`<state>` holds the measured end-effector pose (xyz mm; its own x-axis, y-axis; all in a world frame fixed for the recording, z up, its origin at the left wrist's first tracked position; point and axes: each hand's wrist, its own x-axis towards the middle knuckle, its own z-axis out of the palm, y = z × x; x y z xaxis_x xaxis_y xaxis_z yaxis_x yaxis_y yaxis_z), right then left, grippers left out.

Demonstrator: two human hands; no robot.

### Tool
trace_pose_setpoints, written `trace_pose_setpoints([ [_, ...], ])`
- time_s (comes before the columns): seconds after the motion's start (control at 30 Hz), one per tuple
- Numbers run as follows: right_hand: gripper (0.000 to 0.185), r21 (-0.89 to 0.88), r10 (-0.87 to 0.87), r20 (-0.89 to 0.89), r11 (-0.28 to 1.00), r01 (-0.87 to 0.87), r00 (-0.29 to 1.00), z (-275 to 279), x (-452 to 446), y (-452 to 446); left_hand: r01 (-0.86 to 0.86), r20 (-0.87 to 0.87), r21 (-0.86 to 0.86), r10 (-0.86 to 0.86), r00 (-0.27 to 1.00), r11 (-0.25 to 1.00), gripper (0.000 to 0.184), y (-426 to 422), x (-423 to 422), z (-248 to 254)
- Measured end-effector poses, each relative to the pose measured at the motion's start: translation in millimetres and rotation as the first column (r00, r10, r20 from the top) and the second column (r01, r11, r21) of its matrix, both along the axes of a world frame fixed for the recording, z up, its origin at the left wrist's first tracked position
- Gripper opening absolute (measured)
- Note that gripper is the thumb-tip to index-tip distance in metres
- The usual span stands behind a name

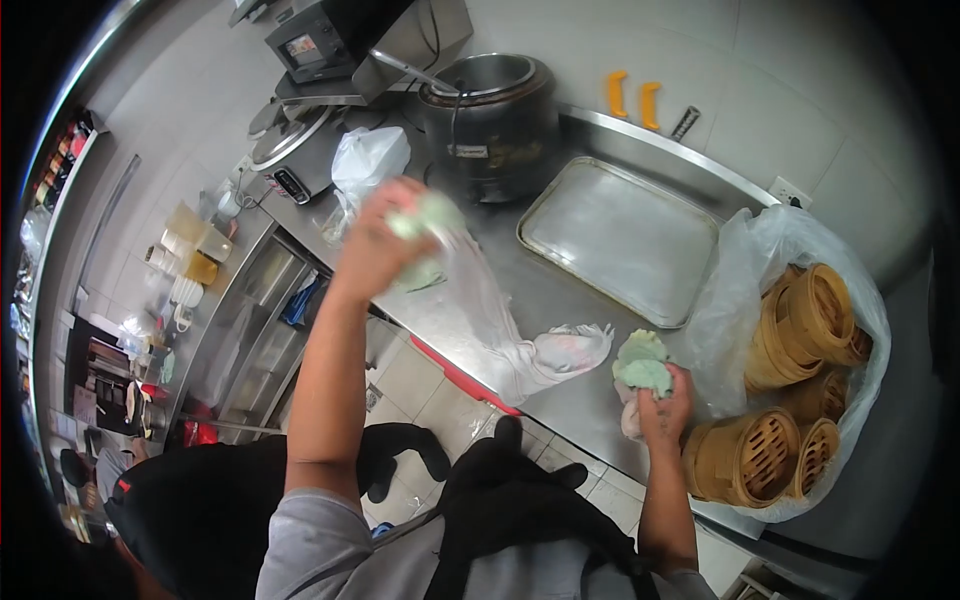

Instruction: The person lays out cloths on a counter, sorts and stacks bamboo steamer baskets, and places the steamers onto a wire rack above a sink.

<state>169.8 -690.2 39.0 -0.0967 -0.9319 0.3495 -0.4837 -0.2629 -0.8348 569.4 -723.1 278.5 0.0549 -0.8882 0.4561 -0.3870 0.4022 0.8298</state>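
My left hand (pixel 388 245) is raised over the counter, its fingers curled round a pale green bundle (pixel 437 214) that looks like soft cloth. Motion blurs both. A thin whitish sheet, plastic or cloth (pixel 475 300), stretches below it along the counter to a knotted, crumpled end (pixel 570 350). At the right, my right hand (pixel 665 405) is closed on a crumpled pale green cloth (pixel 645 365), low over the counter's front edge. A paler pinkish part shows beneath the fingers.
A metal tray (pixel 620 235) lies at the back. Bamboo steamers (pixel 745 455) sit in a clear plastic bag (pixel 865 440) on the right. Behind stand a dark round pot (pixel 490 145), a white plastic bag (pixel 370 155) and a lidded cooker (pixel 290 150). Another person in black (pixel 220 500) is at left.
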Motion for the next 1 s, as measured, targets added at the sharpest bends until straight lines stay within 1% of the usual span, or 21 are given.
trace_pose_setpoints([
  [0.07, 0.045, -0.021, -0.016, -0.108, 1.0, 0.014, 0.994, 6, -1, 2, 0.248, 0.334, 0.404, -0.395, 0.856, 0.88, 0.037, 0, -8, -13],
  [0.1, 0.058, 0.001, -0.007, -0.382, 1.0, 0.007, 0.924, -19, -9, -1, 0.268, 0.37, 0.558, -0.524, 0.767, 0.785, 0.041, -5, -8, -36],
  [0.13, 0.058, -0.002, -0.003, -0.39, 1.0, 0.002, 0.921, -18, -5, 5, 0.182, 0.32, 0.719, -0.552, 0.77, 0.671, 0.04, -6, -11, -41],
  [0.2, 0.073, 0.199, 0.068, -0.74, 0.973, 0.121, 0.669, -12, 11, 16, 0.181, 0.241, 0.69, -0.458, 0.856, 0.701, 0.038, -21, 24, -81],
  [0.23, 0.084, 0.293, 0.13, -0.736, 0.946, 0.139, 0.665, -4, 19, 19, 0.191, 0.234, 0.691, -0.465, 0.854, 0.698, 0.038, -29, 45, -101],
  [0.3, 0.079, 0.319, 0.151, -0.691, 0.941, 0.112, 0.707, -11, 22, 12, 0.209, -0.139, 0.514, -0.159, 0.977, 0.832, 0.031, -41, 84, -137],
  [0.33, 0.074, 0.337, 0.172, -0.638, 0.939, 0.071, 0.751, -15, 20, 6, 0.216, -0.156, 0.512, -0.157, 0.975, 0.831, 0.031, -47, 98, -145],
  [0.37, 0.074, 0.336, 0.177, -0.649, 0.939, 0.071, 0.74, -20, 16, -3, 0.232, -0.365, 0.537, -0.024, 0.931, 0.811, 0.027, -55, 113, -153],
  [0.4, 0.066, 0.34, 0.146, -0.542, 0.939, 0.057, 0.827, -24, 11, -12, 0.253, -0.544, 0.559, 0.119, 0.83, 0.79, 0.023, -62, 127, -157],
  [0.47, 0.058, 0.346, 0.122, -0.426, 0.938, 0.037, 0.896, -26, 23, -22, 0.271, -0.634, 0.551, 0.185, 0.751, 0.79, 0.018, -72, 145, -161],
  [0.53, 0.043, 0.379, -0.035, 0.251, 0.923, -0.065, 0.967, -4, 42, -29, 0.222, -0.762, 0.499, 0.302, 0.573, 0.838, 0.016, -81, 161, -164],
  [0.67, 0.046, 0.345, 0.017, 0.097, 0.937, -0.049, 0.995, 27, 90, -37, 0.068, -0.558, 0.47, 0.237, 0.796, 0.88, 0.005, -88, 191, -147],
  [0.7, 0.06, 0.197, 0.089, -0.318, 0.98, -0.026, 0.944, 20, 98, -41, 0.054, -0.629, 0.373, 0.209, 0.749, 0.926, 0.003, -93, 194, -146],
  [0.73, 0.06, 0.2, 0.078, -0.323, 0.98, -0.012, 0.943, 14, 117, -40, 0.16, -0.733, 0.303, 0.122, 0.67, 0.94, 0.004, -96, 203, -143],
  [0.8, 0.073, 0.169, 0.018, -0.894, 0.939, 0.299, 0.448, 0, 157, -40, 0.21, -0.623, 0.326, 0.042, 0.781, 0.922, 0.018, -121, 237, -181],
  [0.83, 0.073, 0.166, 0.017, -0.898, 0.939, 0.302, 0.44, -7, 156, -42, 0.215, -0.63, 0.324, 0.041, 0.775, 0.922, 0.018, -132, 233, -210],
  [0.87, 0.074, 0.175, -0.005, -0.837, 0.945, 0.275, 0.547, -15, 152, -44, -0.008, -0.311, 0.385, 0.138, 0.941, 0.923, 0.023, -142, 221, -241],
  [0.9, 0.075, 0.18, -0.024, -0.761, 0.953, 0.246, 0.649, -21, 149, -47, -0.238, 0.051, 0.361, 0.236, 0.97, 0.902, 0.029, -147, 207, -256],
  [0.93, 0.075, 0.177, -0.027, -0.762, 0.952, 0.248, 0.647, -26, 145, -52, -0.283, 0.285, 0.474, 0.158, 0.945, 0.834, 0.041, -140, 191, -253],
  [0.97, 0.073, 0.256, 0.009, -0.694, 0.937, 0.236, 0.72, -30, 137, -57, -0.342, 0.463, 0.409, 0.13, 0.877, 0.846, 0.045, -138, 177, -274],
  [1.0, 0.07, 0.331, 0.035, -0.622, 0.918, 0.221, 0.783, -33, 126, -61, -0.326, 0.453, 0.408, 0.12, 0.883, 0.853, 0.045, -136, 169, -278],
])
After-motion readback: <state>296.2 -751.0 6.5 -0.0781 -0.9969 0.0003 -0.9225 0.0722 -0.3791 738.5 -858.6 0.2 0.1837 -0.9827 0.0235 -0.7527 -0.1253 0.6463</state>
